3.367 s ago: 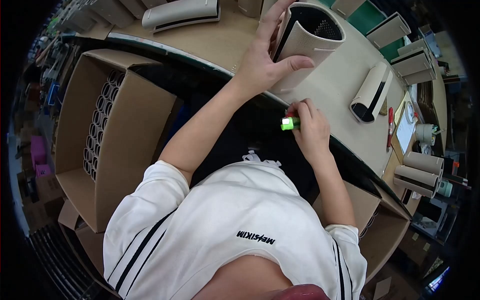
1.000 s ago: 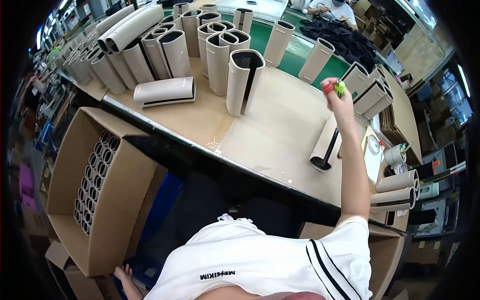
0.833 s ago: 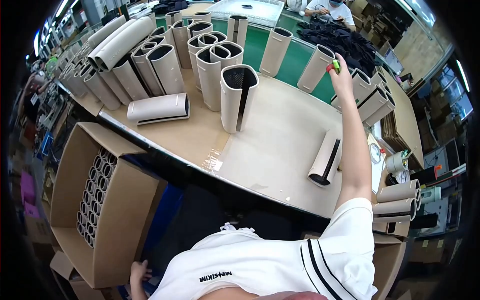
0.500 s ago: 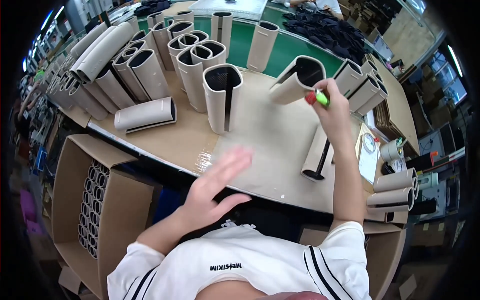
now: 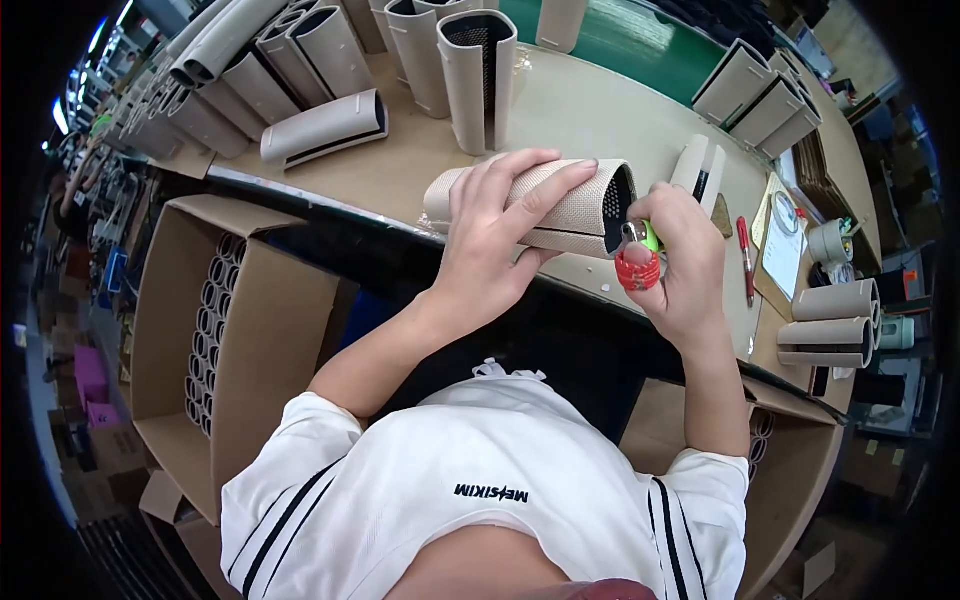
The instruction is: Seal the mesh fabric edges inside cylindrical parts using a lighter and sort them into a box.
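A beige woven sleeve (image 5: 575,216) with a black lining lies on its side just above the table's front edge. My left hand (image 5: 485,225) is wrapped over it from above, fingers across its upper face and thumb underneath. At the sleeve's right-hand open end, my right hand (image 5: 690,260) is closed around a green lighter (image 5: 648,236). The lighter's metal top is close to the sleeve's rim; whether a flame is lit cannot be made out. A red wrap (image 5: 638,270) encircles my right thumb. Behind my right hand lies another beige sleeve (image 5: 695,165).
One sleeve (image 5: 460,90) stands upright mid-table, another (image 5: 325,128) lies to its left, and several crowd the back left. On the right are a red pen (image 5: 745,250), a clipboard (image 5: 785,245) and more sleeves (image 5: 825,340). A cardboard box (image 5: 270,370) of sleeves stands at left.
My left hand was free and spread; it now holds a sleeve. My right hand has come nearer with the lighter, to the sleeve's open end. The whole view has shifted.
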A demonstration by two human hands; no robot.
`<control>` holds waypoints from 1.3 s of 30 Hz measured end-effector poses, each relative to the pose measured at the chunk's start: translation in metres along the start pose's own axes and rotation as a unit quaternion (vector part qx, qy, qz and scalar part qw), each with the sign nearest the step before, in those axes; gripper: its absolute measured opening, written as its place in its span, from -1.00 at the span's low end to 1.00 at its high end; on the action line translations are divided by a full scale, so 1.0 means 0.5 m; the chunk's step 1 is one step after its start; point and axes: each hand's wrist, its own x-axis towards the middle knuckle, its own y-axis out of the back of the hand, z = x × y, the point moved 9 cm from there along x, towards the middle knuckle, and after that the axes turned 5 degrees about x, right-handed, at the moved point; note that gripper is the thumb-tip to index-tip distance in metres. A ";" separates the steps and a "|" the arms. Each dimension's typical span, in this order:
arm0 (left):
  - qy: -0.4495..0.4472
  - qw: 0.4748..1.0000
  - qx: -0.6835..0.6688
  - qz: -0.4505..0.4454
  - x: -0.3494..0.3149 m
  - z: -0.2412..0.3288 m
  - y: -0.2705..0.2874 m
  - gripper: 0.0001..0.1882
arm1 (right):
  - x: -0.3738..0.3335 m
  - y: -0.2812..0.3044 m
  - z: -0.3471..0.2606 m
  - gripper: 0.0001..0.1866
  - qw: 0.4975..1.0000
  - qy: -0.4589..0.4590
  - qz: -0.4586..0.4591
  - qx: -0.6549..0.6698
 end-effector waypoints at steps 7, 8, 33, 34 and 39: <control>-0.006 0.998 0.049 0.045 -0.033 0.007 0.049 -0.15 | -0.001 -0.038 -0.037 -0.71 0.997 0.019 -0.060 -0.034; -0.011 0.997 0.051 0.052 -0.035 0.008 0.054 -0.15 | -0.004 -0.038 -0.041 -0.72 0.997 0.024 -0.064 -0.046; 0.289 0.825 -0.484 0.037 -0.065 -0.102 0.029 -0.11 | -0.128 -0.214 0.011 -0.73 0.703 -0.226 -0.236 0.632; 0.276 0.825 -0.486 0.079 -0.063 -0.106 0.046 -0.13 | -0.177 -0.244 -0.016 -0.71 0.675 -0.227 -0.392 0.582; 0.291 0.833 -0.467 0.055 -0.078 -0.127 0.028 -0.13 | -0.188 -0.229 -0.001 -0.77 0.689 -0.381 -0.343 0.511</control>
